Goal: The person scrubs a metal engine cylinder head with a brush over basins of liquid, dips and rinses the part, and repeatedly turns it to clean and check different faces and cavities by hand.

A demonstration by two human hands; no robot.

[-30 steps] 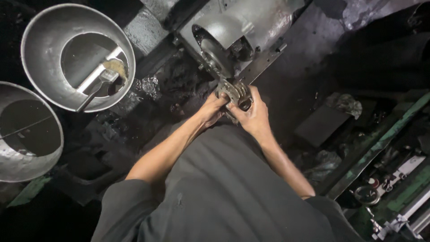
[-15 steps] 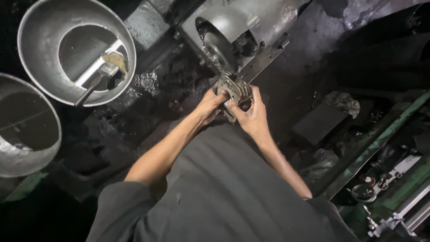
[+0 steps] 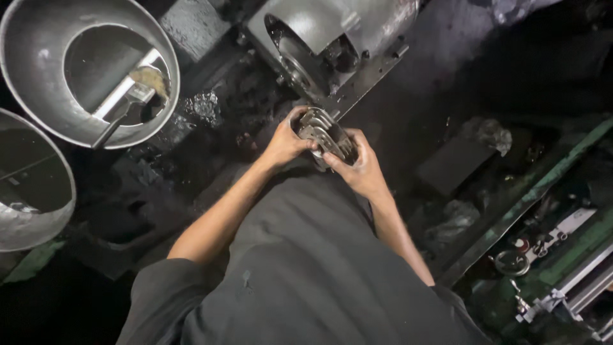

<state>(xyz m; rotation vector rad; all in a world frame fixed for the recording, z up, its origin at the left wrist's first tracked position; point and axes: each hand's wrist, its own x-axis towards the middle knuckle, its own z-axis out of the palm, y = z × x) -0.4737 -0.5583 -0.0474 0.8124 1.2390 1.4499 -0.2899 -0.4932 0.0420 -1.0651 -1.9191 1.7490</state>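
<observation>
Large metal basin [image 3: 38, 96], at 10 o'clock: round, grey, shallow. A brush [image 3: 131, 96] with pale bristles lies slanted inside it, handle toward the lower left.

Second metal basin [image 3: 25, 211], at 9 o'clock: only part in view, cut by the frame edge, just below the first.

Left hand [image 3: 284, 144], near centre: arm bare, grip wrapped around the left side of the stack of curved metal shells, thumb on its upper edge.

Stack of curved metal shells [image 3: 325, 137], just above centre: several thin half-round pieces nested together, grey and shiny, held between both hands above the person's dark lap, just below the machine housing and apart from it.

Machine housing [image 3: 332, 25], at 12 o'clock: grey casting with an open round cavity facing the hands and a flat flange along its lower right.

Right hand [image 3: 361, 169], just right of centre: grip clasped on the right and underside of the stack, fingers curled beneath.

Dark flat block [image 3: 456, 166], at 3 o'clock, on the grimy floor.

Green rail [image 3: 530, 198], at 4 o'clock, running diagonally, with small metal parts [image 3: 543, 246] beside it.
</observation>
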